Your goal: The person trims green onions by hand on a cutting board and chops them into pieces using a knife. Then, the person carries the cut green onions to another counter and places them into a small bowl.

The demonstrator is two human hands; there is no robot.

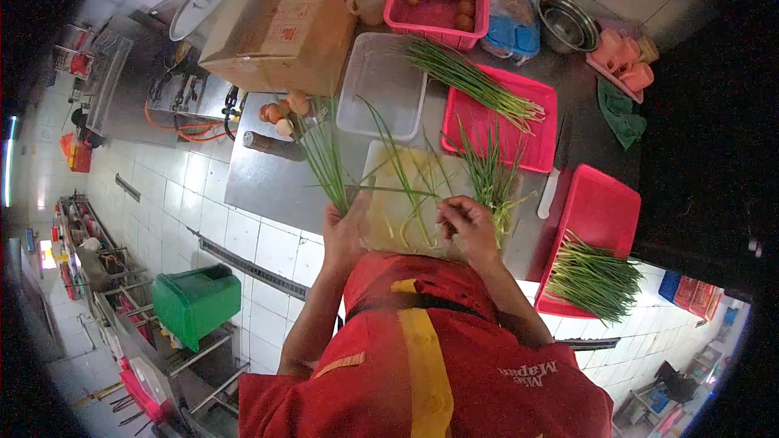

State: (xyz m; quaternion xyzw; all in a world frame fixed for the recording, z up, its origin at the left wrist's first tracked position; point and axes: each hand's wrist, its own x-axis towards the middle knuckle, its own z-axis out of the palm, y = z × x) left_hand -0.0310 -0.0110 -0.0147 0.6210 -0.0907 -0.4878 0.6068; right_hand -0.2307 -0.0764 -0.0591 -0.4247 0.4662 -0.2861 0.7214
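My left hand (344,231) is closed around a bunch of green onions (324,164), their leaves pointing up and away from me. My right hand (469,225) has its fingers pinched together at the end of a single green onion (402,190), which stretches across from the left hand. Beneath both hands lies a pale, worn cutting board (388,215). A few loose green onions (411,199) rest on it. Right beside my right hand sits another small pile of green onions (493,182), roots toward me.
A pink tray (531,150) with green onions and a clear plastic container (381,89) stand behind the board. To the right are a knife (548,193) and a second pink tray (596,203) with green onions. Eggshells (284,109), a cardboard box (284,24) and a pink basket (438,32) of eggs stand further back.
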